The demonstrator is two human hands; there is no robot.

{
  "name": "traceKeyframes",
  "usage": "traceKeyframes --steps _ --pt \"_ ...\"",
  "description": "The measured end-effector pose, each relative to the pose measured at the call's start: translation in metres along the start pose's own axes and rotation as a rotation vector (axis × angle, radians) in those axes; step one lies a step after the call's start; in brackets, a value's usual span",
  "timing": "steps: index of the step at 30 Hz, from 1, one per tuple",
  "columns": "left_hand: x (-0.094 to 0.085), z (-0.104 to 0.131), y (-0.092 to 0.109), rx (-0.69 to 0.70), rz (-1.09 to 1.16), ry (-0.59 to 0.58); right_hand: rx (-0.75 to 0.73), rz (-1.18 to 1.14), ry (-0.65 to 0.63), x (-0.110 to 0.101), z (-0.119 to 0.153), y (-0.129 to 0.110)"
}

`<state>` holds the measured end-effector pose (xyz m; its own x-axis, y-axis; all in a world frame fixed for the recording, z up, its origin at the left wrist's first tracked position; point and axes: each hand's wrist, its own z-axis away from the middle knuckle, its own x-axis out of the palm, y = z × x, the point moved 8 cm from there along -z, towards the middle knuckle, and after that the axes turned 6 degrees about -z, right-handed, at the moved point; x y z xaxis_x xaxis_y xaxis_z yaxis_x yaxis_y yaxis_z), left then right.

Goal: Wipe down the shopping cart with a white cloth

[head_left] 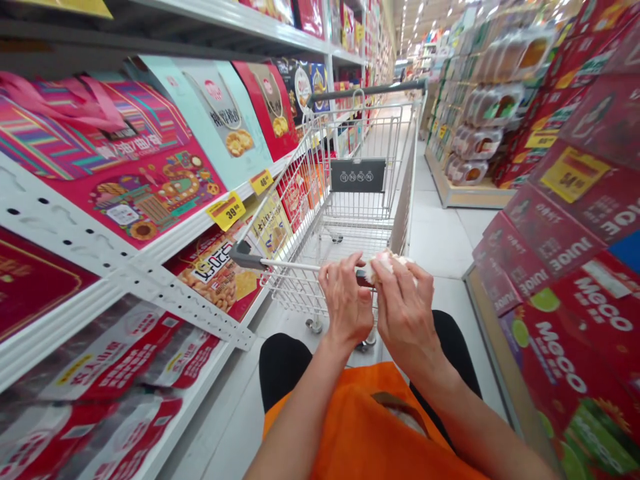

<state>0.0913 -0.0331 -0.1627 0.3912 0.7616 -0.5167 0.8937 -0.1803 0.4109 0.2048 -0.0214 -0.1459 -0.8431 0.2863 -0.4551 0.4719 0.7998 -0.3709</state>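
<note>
A metal shopping cart (361,230) stands in front of me, its near rim just beyond my hands. My right hand (404,303) is closed on a crumpled whitish cloth (385,262) at the cart's near edge. To its left, my left hand (347,297) rests by the rim with its fingers bent; whether it grips the rim is not clear. A small dark red piece (364,277) shows between the two hands. The dark grey panel (358,176) hangs inside the cart, farther back.
Shelves (183,227) with gift boxes and yellow price tags run along the left. Stacked red drink cartons (555,340) rise close on the right. Farther back on the right, a display (475,195) of packaged goods stands on a low wooden base.
</note>
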Motion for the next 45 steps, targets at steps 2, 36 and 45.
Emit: traceKeyframes --steps 2,36,45 --pt "-0.001 0.001 0.002 0.036 0.024 0.002 0.009 -0.1 0.017 -0.012 -0.001 0.002" --pt "-0.023 0.04 -0.007 -0.626 0.795 -0.194 1.071 -1.474 0.262 0.023 0.043 0.02" --pt "-0.039 0.045 -0.019 -0.549 0.528 0.037 1.13 -1.437 0.248 0.025 0.046 0.017"
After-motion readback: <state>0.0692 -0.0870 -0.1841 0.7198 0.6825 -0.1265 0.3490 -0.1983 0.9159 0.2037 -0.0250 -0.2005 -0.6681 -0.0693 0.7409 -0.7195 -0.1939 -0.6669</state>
